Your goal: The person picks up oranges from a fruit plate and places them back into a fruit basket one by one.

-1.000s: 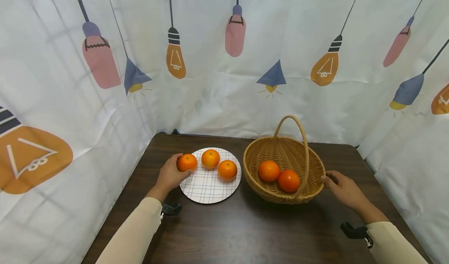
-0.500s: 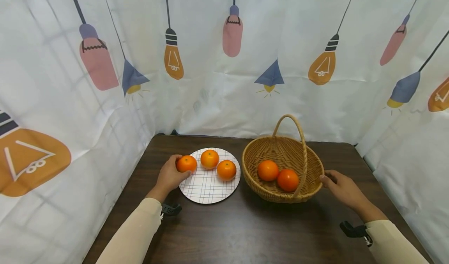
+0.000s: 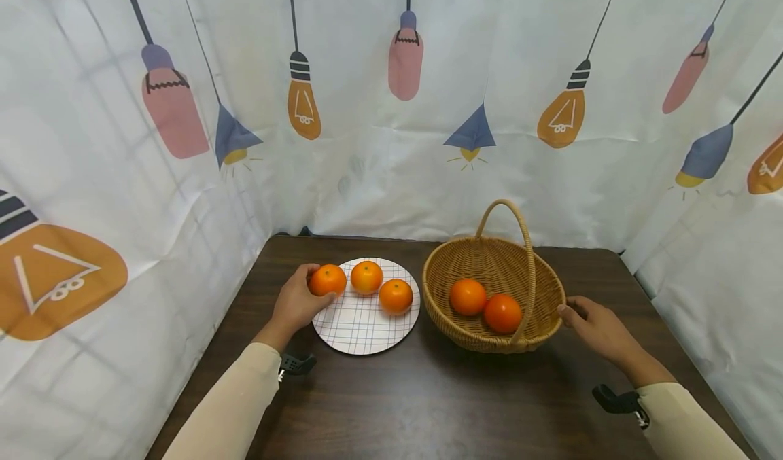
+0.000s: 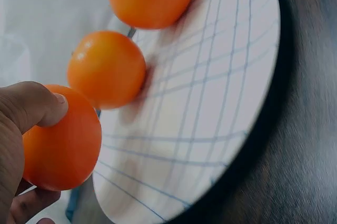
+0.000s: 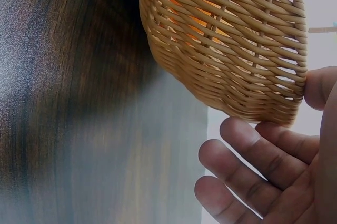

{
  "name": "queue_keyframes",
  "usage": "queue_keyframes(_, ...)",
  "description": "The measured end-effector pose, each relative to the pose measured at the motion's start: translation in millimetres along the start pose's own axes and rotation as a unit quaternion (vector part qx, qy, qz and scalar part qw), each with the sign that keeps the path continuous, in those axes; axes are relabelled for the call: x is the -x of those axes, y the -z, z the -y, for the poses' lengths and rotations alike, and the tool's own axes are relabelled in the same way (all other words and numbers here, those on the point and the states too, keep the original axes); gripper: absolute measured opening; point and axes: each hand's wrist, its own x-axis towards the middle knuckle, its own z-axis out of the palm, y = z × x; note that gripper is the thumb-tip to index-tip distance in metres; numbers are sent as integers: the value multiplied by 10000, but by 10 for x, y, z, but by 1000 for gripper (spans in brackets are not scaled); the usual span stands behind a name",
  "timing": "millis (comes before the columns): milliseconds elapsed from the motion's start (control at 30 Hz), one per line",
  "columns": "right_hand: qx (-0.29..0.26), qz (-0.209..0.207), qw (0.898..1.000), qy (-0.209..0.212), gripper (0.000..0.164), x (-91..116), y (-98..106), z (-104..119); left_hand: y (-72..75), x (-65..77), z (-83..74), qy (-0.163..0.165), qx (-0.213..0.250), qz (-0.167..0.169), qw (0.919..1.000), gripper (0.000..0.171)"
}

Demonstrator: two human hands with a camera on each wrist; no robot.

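Observation:
My left hand (image 3: 298,302) grips an orange (image 3: 330,280) at the left side of a round white plate (image 3: 361,334) with a blue grid. In the left wrist view the thumb lies across this orange (image 4: 66,147), with fingers curled below it. Two more oranges sit on the plate, a rear orange (image 3: 367,278) and a front orange (image 3: 395,297). My right hand (image 3: 602,331) pinches the right rim of a wicker basket (image 3: 443,276), its other fingers spread below the rim in the right wrist view. Inside the basket lie two deeper-coloured orange fruits (image 3: 503,313).
The basket's tall handle (image 3: 531,270) arches up over its right part. Plate and basket stand side by side on a dark wooden table (image 3: 428,405). White curtains (image 3: 379,174) printed with lamps hang behind the table and at both sides.
My left hand and the orange in it have risen slightly. The right hand keeps its hold on the basket rim, and the view has shifted a little.

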Motion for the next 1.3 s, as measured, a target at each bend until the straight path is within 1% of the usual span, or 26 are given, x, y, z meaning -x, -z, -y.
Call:
queue_keyframes(167,-2,22,10000,15,71,-1,-5,3,16,12,-131,-145,78,1,9999,79)
queue_keyframes(367,17,39,10000,22,71,-5,-11,2,46,59,-369,-376,278,181,9987,78)
queue_keyframes(500,36,25,10000,67,69,-1,-15,-4,52,88,-526,-484,253,287,9981,78)
queue_keyframes(600,17,-2,10000,67,68,3,-17,-1,50,105,-621,-650,225,347,9970,77)
queue_keyframes(733,11,-38,10000,56,68,4,-22,5,33,113,-714,-833,252,439,9952,77)
queue_keyframes(900,21,-23,10000,61,67,-6,-18,7,2,125,-822,-879,305,500,9944,76)
queue_keyframes(967,20,-22,10000,76,67,-4,-15,9,-12,134,-875,-955,311,531,9935,76)
queue_keyframes(1167,43,-18,10000,72,68,-5,0,0,-68,158,-1066,-1141,273,703,9906,74)
queue_keyframes(1300,34,-10,10000,52,68,-5,-5,-8,-106,181,-1196,-1284,331,801,9879,72)
